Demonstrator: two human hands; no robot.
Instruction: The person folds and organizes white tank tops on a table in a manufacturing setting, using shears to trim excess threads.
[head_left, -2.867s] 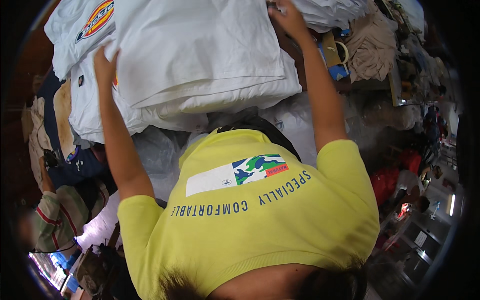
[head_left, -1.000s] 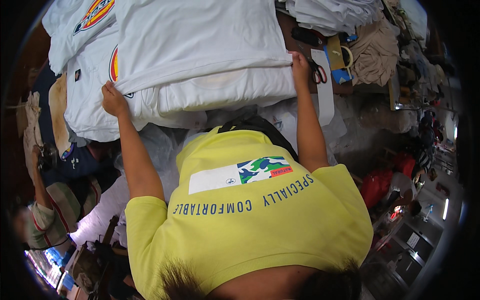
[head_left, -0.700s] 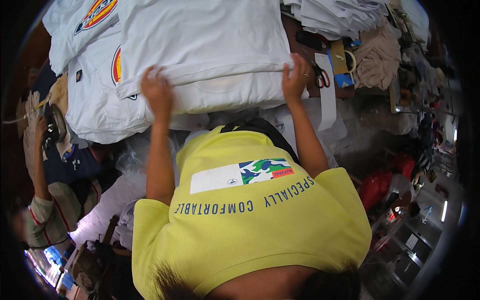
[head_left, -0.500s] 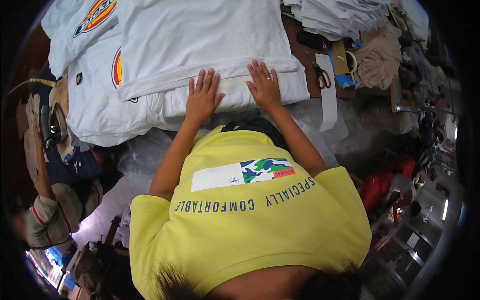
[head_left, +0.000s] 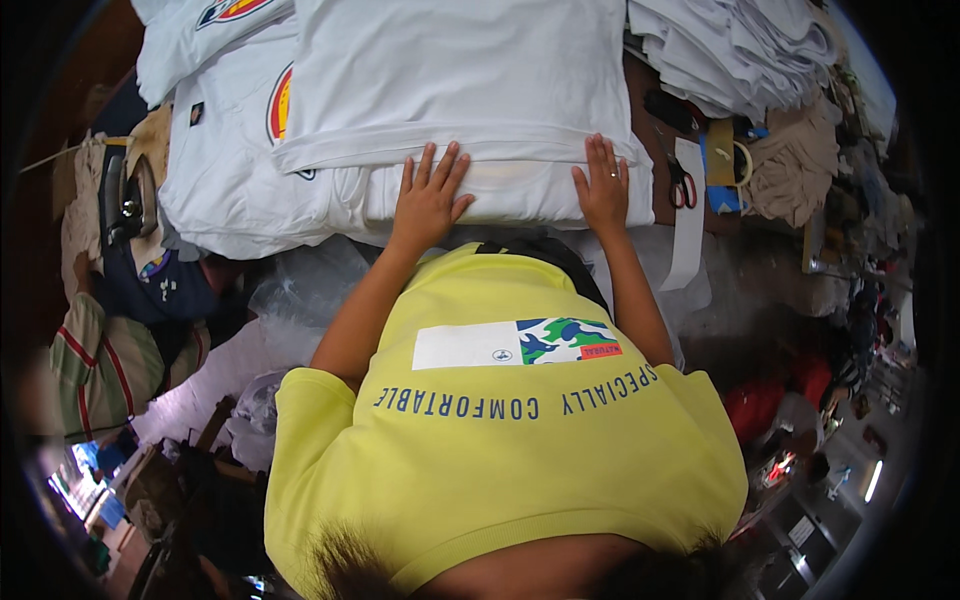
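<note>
A folded white T-shirt (head_left: 470, 80) lies on the table in front of me, with its near hem doubled over into a thick band (head_left: 510, 190). My left hand (head_left: 430, 195) rests flat on that band, fingers spread. My right hand (head_left: 603, 185), a ring on one finger, presses flat on the band's right end. Neither hand grips the cloth. My yellow shirt (head_left: 500, 430) fills the lower middle of the view.
Other white T-shirts with round red and yellow logos (head_left: 240, 170) lie under it at the left. A stack of white garments (head_left: 740, 50) sits far right, with red-handled scissors (head_left: 682, 185), a white strip (head_left: 690, 220) and beige cloth (head_left: 790, 170). An iron (head_left: 125, 200), clear plastic (head_left: 300, 290) and another person's striped sleeve (head_left: 100, 350) are left.
My hands brought the shirt's near edge down and folded it over, met at the middle, and now the right hand has slid out to the band's right end.
</note>
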